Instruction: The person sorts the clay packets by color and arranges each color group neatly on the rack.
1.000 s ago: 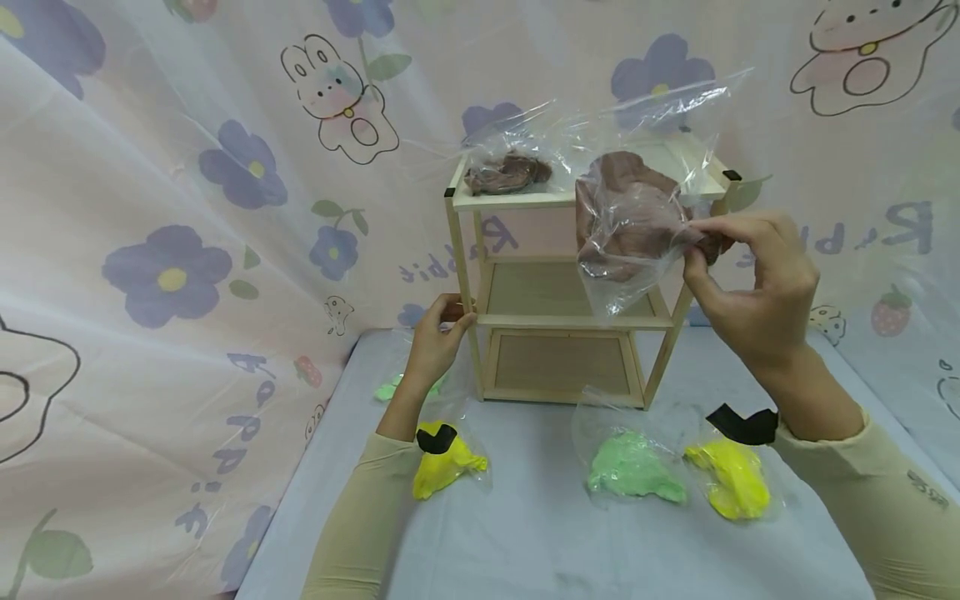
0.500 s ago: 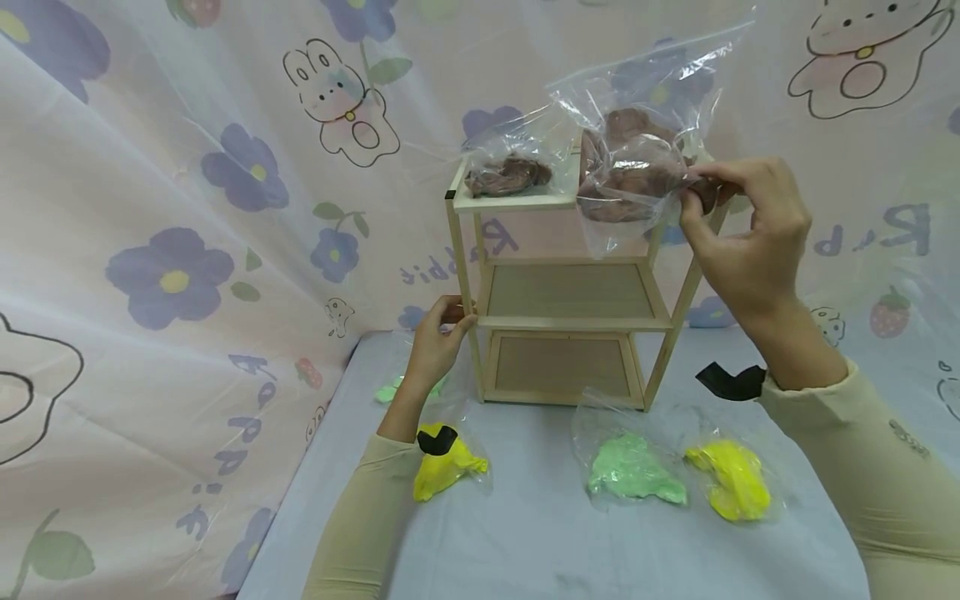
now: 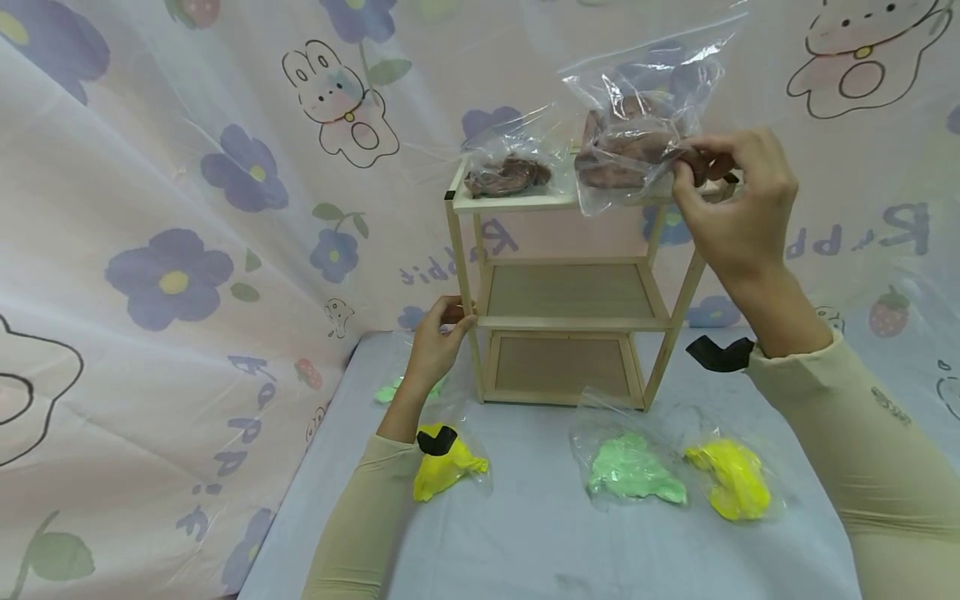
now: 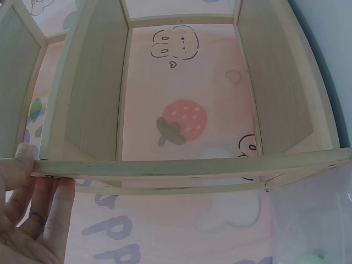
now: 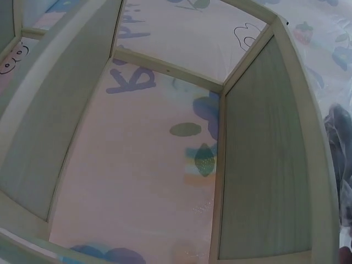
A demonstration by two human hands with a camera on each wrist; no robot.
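My right hand (image 3: 738, 204) pinches the corner of a clear plastic bag (image 3: 633, 150) holding a brown, soft-looking lump. The bag is at the right part of the top shelf, overlapping its front edge in the head view. My left hand (image 3: 435, 342) grips the left front post of a three-tier wooden shelf (image 3: 573, 322) at middle-tier height. In the left wrist view, its fingers (image 4: 52, 220) curl round that post. A second bag with a brown lump (image 3: 506, 175) lies on the top tier's left side. The right wrist view shows mostly the shelf frame (image 5: 165, 71).
On the white-covered table (image 3: 540, 525), bagged yellow lumps (image 3: 731, 483) and green lumps (image 3: 630, 471) lie in front of the shelf at the right. Another yellow bag (image 3: 446, 471) and a green one (image 3: 387, 390) lie by the left arm. A patterned curtain (image 3: 172, 375) hangs behind.
My right hand has lifted the brown bag from in front of the shelf up to the top tier, moving slightly left, then lowered it a little. The left hand has stayed on the post.
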